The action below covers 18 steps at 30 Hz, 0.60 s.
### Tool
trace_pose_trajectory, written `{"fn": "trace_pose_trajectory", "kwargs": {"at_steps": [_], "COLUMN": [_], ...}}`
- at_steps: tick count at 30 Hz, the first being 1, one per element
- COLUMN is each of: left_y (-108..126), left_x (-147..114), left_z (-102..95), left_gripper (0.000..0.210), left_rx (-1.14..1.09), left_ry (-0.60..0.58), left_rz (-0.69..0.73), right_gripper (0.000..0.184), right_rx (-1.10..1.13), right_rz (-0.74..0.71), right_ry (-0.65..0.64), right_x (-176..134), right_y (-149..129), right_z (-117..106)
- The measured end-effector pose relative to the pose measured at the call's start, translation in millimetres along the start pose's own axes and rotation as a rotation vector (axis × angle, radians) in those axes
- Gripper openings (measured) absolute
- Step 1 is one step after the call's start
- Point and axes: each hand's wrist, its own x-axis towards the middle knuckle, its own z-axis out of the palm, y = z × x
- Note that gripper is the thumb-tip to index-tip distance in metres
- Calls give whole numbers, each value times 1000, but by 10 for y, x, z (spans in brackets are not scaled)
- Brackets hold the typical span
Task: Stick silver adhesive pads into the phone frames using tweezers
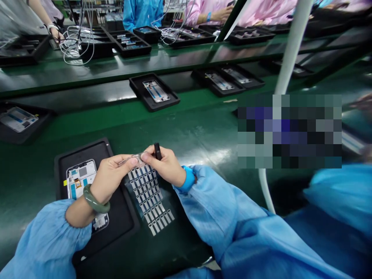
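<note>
"Where was the sheet?"

"The transparent sheet with rows of small silver-white tabs hung in front of the person, over the dark green, glossy worktop. I couldn't tell whether its lower edge touched down."

"And the hands?"

"Both were closed on its top edge. The left hand pinched it between thumb and fingers; the right hand pinched it just beside, a short black stick jutting up from its grip."

"How tight was it on the left?"

"Tight. The right edge of a black rectangular tray ran just beside the sheet, and the left forearm crossed over that tray and the white phone frame inside."

"On the right?"

"More room: green worktop lay between the sheet's right edge and the loose blue sleeve. Ahead, more worktop stretched from the fingertips to another black tray, well apart. A white pole rose farther right."
</note>
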Motion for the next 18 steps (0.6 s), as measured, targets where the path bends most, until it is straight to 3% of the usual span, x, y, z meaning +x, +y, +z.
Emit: {"fn": "trace_pose_trajectory", "kwargs": {"at_steps": [12, 18], "left_y": [21, 74], "left_x": [-17, 27], "left_z": [-27, -72], "left_gripper": [26, 30], "left_rx": [-110, -61], "left_ry": [-38, -140], "left_rz": [-77, -133], "right_gripper": [23, 18], "right_rx": [-57, -225], "right_rz": [-46, -126], "right_ry": [-105, -141], "right_x": [-12, -29], "right_y": [-53, -36], "right_z": [-55, -116]}}
